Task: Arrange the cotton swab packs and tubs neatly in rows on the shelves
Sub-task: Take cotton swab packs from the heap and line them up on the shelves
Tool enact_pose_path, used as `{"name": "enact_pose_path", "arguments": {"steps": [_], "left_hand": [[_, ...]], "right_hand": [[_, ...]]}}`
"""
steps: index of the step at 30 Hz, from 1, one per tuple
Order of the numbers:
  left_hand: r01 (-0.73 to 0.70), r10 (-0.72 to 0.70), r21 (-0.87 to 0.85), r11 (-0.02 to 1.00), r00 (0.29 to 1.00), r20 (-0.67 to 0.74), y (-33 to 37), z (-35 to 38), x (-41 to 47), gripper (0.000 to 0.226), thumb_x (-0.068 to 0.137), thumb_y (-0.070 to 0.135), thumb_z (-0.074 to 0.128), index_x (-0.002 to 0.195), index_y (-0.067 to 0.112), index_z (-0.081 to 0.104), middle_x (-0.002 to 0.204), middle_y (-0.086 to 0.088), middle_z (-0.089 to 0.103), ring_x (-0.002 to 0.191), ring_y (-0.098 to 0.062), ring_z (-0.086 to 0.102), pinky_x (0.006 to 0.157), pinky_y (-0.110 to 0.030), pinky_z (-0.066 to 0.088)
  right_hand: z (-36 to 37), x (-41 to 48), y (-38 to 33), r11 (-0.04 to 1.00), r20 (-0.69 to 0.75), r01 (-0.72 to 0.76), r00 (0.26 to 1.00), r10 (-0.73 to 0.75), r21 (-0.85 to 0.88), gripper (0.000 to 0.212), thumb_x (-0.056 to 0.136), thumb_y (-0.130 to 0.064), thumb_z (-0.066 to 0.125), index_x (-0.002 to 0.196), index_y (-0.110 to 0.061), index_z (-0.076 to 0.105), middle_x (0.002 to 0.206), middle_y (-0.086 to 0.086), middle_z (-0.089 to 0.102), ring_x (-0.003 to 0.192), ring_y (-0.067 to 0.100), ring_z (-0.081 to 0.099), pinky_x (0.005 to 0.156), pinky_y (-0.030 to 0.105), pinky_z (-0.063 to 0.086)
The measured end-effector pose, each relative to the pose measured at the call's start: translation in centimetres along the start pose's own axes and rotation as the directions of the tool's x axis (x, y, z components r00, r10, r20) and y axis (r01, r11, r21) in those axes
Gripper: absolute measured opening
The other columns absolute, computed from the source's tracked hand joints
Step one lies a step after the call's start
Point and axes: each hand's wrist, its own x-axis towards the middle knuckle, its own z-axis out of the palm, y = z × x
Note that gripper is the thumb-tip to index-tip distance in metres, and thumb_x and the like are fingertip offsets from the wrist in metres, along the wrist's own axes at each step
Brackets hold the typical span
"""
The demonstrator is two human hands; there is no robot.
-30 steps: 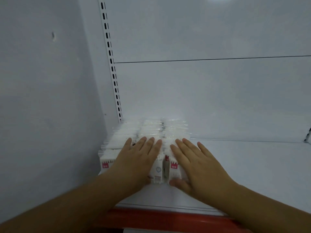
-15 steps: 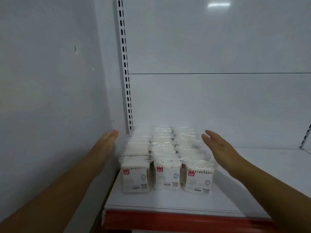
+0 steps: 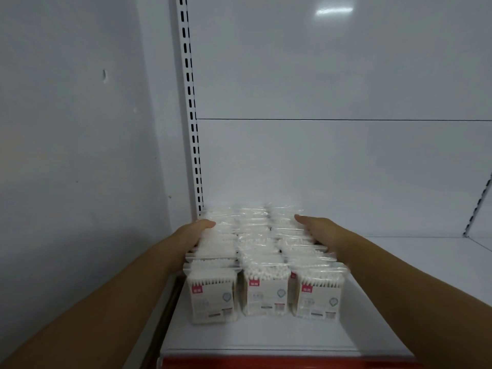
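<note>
Cotton swab packs point(image 3: 266, 265): three upright rows at the shelf's point(image 3: 253, 339) left end, back edge toward front | left hand point(image 3: 190, 237): fingers straight, flat against left row's side | right hand point(image 3: 319, 230): fingers straight, flat against right row's side

Shop: white gondola shelf point(image 3: 266, 339), slotted upright point(image 3: 192, 123), red price strip point(image 3: 279, 363), identical retail swab packs point(image 3: 266, 262) in rows.

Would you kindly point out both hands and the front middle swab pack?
left hand point(image 3: 195, 235): head view, back of the hand.
right hand point(image 3: 319, 229): head view, back of the hand.
front middle swab pack point(image 3: 265, 296): head view, its front label.
</note>
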Motion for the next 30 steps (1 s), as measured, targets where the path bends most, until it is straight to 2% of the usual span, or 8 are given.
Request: {"name": "enact_pose_path", "arguments": {"steps": [2,4,6,8,13,16,23,30], "left_hand": [[-0.091,0.089,0.073,0.993,0.996,0.028,0.9,-0.3,-0.4,0.031,0.097,0.030,0.052,0.073,0.010,0.055,0.054,-0.001,0.051,0.039,-0.009,0.044,0.041,-0.018,0.033],[-0.256,0.278,0.307,0.917,0.960,-0.030,2.5,-0.6,0.2,0.027,0.100,0.029,0.048,0.106,0.006,0.060,0.092,-0.007,0.064,0.070,-0.012,0.058,0.062,-0.023,0.043],[-0.333,0.422,0.550,0.766,0.906,-0.039,5.1,-0.6,0.4,0.049,0.099,0.036,0.049,0.141,0.011,0.043,0.142,-0.009,0.049,0.118,-0.023,0.053,0.098,-0.029,0.040],[-0.418,0.482,0.641,0.644,0.872,0.084,7.8,1.3,0.2,0.061,0.098,0.043,0.048,0.151,0.020,0.028,0.156,-0.005,0.030,0.139,-0.023,0.035,0.113,-0.032,0.026],[-0.606,0.384,0.766,0.217,0.774,0.503,11.7,11.8,-1.2,0.074,0.097,0.054,0.039,0.155,0.020,0.010,0.162,0.000,0.009,0.149,-0.015,0.007,0.120,-0.032,0.008],[-0.693,0.296,0.718,0.065,0.701,0.649,12.0,20.3,-4.1,0.076,0.096,0.057,0.036,0.155,0.021,0.004,0.162,0.003,0.000,0.149,-0.010,-0.002,0.120,-0.030,0.003],[-0.815,0.294,0.577,-0.050,0.540,0.789,13.1,42.7,-14.1,0.077,0.095,0.061,0.034,0.155,0.021,0.008,0.162,0.002,0.008,0.149,-0.015,0.009,0.121,-0.034,0.007],[-0.905,0.235,0.391,-0.165,0.349,0.907,11.8,63.4,-22.9,0.074,0.097,0.059,0.033,0.155,0.020,0.005,0.163,0.002,0.007,0.149,-0.015,0.006,0.121,-0.036,0.007]], "right_hand": [[-0.6,-0.5,-0.3,0.998,0.003,0.010,1.000,-0.010,0.064,0.038,0.094,-0.048,0.051,0.106,-0.013,0.057,0.096,0.004,0.058,0.080,0.016,0.054,0.065,0.024,0.045],[-2.2,-0.6,-0.2,0.997,-0.036,0.074,0.997,-0.074,-0.003,0.051,0.095,-0.048,0.050,0.130,-0.011,0.048,0.128,0.007,0.052,0.112,0.025,0.053,0.092,0.034,0.047],[-4.5,-1.4,-0.1,0.956,-0.122,0.122,0.980,-0.159,-0.265,0.063,0.096,-0.049,0.046,0.145,-0.011,0.035,0.151,0.008,0.035,0.135,0.028,0.037,0.112,0.041,0.032],[-7.1,-2.7,0.3,0.843,-0.182,0.086,0.960,-0.213,-0.530,0.070,0.096,-0.051,0.043,0.151,-0.012,0.024,0.158,0.007,0.024,0.143,0.026,0.027,0.116,0.037,0.022],[-13.7,-8.1,1.7,0.467,-0.206,-0.042,0.929,-0.308,-0.883,0.068,0.099,-0.049,0.040,0.152,-0.016,0.016,0.158,0.006,0.021,0.144,0.022,0.022,0.115,0.038,0.024],[-19.0,-12.5,4.2,0.371,-0.248,-0.120,0.914,-0.320,-0.921,0.067,0.098,-0.048,0.041,0.152,-0.017,0.016,0.157,0.005,0.022,0.143,0.022,0.022,0.115,0.040,0.026],[-35.1,-24.9,14.3,0.350,-0.416,-0.321,0.876,-0.243,-0.880,0.068,0.098,-0.049,0.040,0.153,-0.018,0.014,0.160,0.005,0.012,0.147,0.021,0.011,0.118,0.042,0.020],[-50.7,-35.7,24.8,0.413,-0.615,-0.532,0.783,-0.091,-0.739,0.069,0.095,-0.049,0.047,0.153,-0.027,0.016,0.160,0.001,0.015,0.145,0.023,0.020,0.116,0.043,0.025]]}}
